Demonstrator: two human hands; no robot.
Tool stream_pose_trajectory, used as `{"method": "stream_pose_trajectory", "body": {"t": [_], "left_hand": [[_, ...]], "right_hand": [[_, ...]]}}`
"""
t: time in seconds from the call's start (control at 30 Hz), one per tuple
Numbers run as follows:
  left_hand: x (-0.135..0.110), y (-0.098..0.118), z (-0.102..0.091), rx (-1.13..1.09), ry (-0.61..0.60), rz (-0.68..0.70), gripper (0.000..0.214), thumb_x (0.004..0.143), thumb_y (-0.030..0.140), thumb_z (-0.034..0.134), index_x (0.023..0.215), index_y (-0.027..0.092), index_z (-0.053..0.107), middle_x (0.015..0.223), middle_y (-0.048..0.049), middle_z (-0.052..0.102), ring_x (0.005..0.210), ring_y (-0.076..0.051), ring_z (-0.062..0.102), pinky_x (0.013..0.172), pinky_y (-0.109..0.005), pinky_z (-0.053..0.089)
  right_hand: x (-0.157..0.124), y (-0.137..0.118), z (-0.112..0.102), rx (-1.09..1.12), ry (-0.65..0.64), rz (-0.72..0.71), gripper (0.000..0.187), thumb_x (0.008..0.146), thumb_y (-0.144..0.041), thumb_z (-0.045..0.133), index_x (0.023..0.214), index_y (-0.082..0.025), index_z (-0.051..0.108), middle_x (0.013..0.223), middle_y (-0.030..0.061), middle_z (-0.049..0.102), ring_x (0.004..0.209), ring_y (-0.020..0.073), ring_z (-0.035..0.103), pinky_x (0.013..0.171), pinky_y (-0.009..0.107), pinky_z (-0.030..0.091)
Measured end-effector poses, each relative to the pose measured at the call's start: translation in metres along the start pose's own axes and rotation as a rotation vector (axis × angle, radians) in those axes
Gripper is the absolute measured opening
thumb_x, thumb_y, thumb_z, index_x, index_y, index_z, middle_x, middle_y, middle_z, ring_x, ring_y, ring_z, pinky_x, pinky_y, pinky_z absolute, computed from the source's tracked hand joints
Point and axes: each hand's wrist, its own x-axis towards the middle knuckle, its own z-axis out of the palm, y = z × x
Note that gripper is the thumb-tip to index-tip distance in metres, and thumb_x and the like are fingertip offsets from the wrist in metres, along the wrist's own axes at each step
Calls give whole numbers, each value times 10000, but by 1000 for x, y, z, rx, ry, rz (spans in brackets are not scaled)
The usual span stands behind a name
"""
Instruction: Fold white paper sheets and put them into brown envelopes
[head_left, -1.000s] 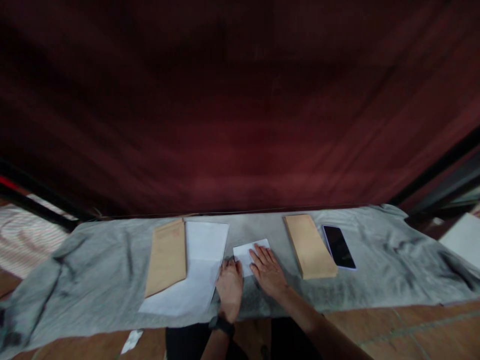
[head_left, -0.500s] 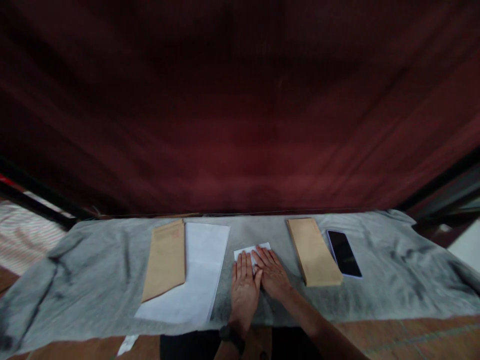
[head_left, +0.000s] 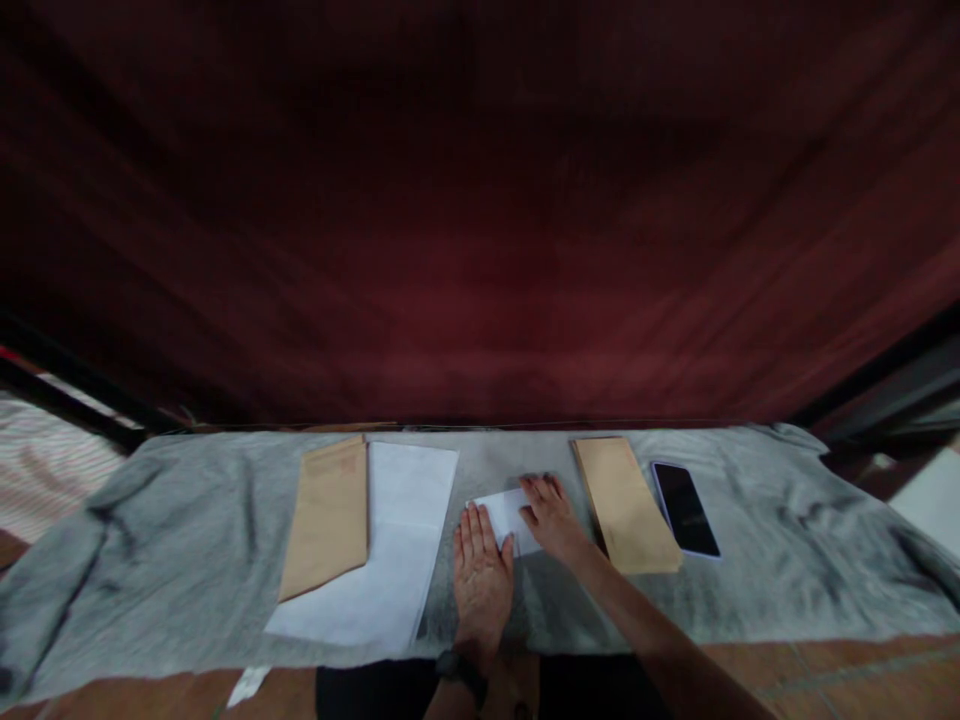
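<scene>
A small folded sheet of white paper (head_left: pixel 507 515) lies on the grey cloth in front of me. My left hand (head_left: pixel 482 580) rests flat over its left side, fingers stretched out and pointing away from me, with a dark watch on that wrist. At the paper's right edge is my right hand (head_left: pixel 552 515), fingers bent and the thumb apart on the near side, seeming to pinch that edge. The fingertips there are partly hidden. The paper's middle shows between the two hands.
On the left, a brown envelope stack (head_left: pixel 328 520) overlaps larger white sheets (head_left: pixel 405 540). Another stack of brown envelopes (head_left: pixel 630 510) lies to the right, beside a phone (head_left: pixel 685 508). Grey cloth (head_left: pixel 780 540) covers the surface; a dark red curtain-like backdrop (head_left: pixel 480 300) rises behind.
My right hand has slid right, off the paper's middle to its right edge, and its fingers are more bent. More of the paper shows. My left hand stays flat, barely moved.
</scene>
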Motion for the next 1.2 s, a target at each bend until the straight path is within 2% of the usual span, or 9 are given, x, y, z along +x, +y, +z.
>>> {"method": "stream_pose_trajectory", "body": {"t": [0.1,0.23,0.37,0.43,0.57,0.7,0.8,1.03,1.2], "left_hand": [[0,0,-3,9,-9,10,654,1010,403,378,1573,90,264,1602,-210,353,1488,-326,336,1189,-544,342],[-2,-4,-8,-78,-5,-20,677,1011,388,385,1599,129,174,1613,-193,342,1491,-312,332,1191,-520,346],[2,-9,-12,-284,36,-172,740,982,360,441,1609,179,93,1666,-159,229,1509,-274,300,1181,-442,382],[10,-12,-16,-404,62,-271,799,946,351,511,1602,160,97,1637,-178,296,1472,-278,377,1140,-427,434],[33,-20,-27,-624,-6,-283,538,908,288,551,1429,179,470,1281,-125,691,1111,-241,689,936,-380,570],[48,-33,-41,-636,51,-126,221,891,225,514,995,185,704,1007,-79,759,967,-242,709,912,-440,569],[45,-42,-49,-639,37,-37,278,865,127,474,923,220,730,1092,-62,752,1070,-233,682,988,-466,538],[13,-48,-49,-248,-333,257,577,817,-32,406,1239,249,681,1350,-34,670,1278,-195,597,1099,-435,502],[7,-24,-30,-44,-205,290,483,949,149,411,1411,191,545,1456,-93,583,1382,-234,504,1143,-472,455]], "right_hand": [[24,-5,-12,67,-88,55,381,861,-155,613,1229,-233,677,1282,110,650,1254,296,528,1159,506,285],[43,-5,-27,139,-120,54,179,810,-91,632,903,-215,721,1040,68,701,1065,241,619,984,383,444],[44,-6,-44,240,-109,7,194,862,-67,567,916,-211,686,1017,37,696,969,170,652,897,279,481],[39,-9,-56,284,-94,-17,207,902,-75,530,985,-209,664,1047,34,693,982,154,655,900,255,484],[21,-17,-87,404,-7,-102,208,948,-114,513,1060,-230,644,1025,24,701,999,176,656,906,286,508],[-12,-20,-108,332,168,-327,246,974,-128,515,1112,-255,674,1030,43,698,1049,224,636,1002,412,503],[-44,-18,-97,242,211,-445,303,946,-64,525,1112,-264,681,1022,27,703,999,210,652,1106,465,447],[-107,-5,-36,216,81,-322,393,822,17,518,1055,-237,706,1090,55,709,1085,234,644,990,416,546],[-105,-14,-24,310,85,-160,432,907,-70,449,1215,-254,689,1313,68,657,1212,221,617,1042,427,532]]}}
